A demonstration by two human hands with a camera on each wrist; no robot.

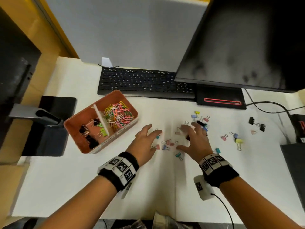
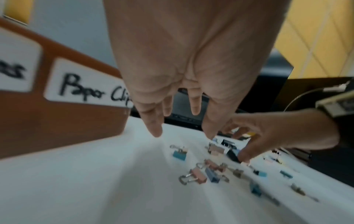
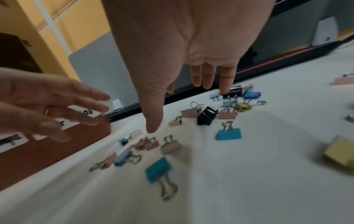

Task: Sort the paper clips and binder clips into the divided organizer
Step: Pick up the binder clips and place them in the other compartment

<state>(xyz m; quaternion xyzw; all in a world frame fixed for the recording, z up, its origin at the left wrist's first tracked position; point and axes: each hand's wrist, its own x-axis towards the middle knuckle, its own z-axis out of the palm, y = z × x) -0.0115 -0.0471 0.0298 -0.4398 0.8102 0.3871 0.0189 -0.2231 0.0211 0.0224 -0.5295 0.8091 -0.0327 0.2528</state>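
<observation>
The orange divided organizer (image 1: 77, 119) stands left of centre; its right section holds colourful paper clips (image 1: 118, 115), its left section black and green binder clips (image 1: 92, 133). A "Paper Clips" label (image 2: 91, 89) is on its wall. Small coloured binder clips (image 1: 167, 143) lie scattered on the white table. My left hand (image 1: 148, 138) hovers just over their left side, fingers spread, holding nothing. My right hand (image 1: 189, 138) hovers over their right side, fingers also spread and empty. A black clip (image 3: 205, 116) and teal clips (image 3: 229, 134) lie under the right hand (image 3: 168, 84).
More binder clips lie further right, among them yellow ones (image 1: 239, 142) and two black ones (image 1: 256, 123). A black keyboard (image 1: 140, 81) and a monitor (image 1: 239, 47) with its base (image 1: 221, 100) stand behind. A cable (image 1: 270, 106) and dark items (image 1: 295, 162) sit at the right edge.
</observation>
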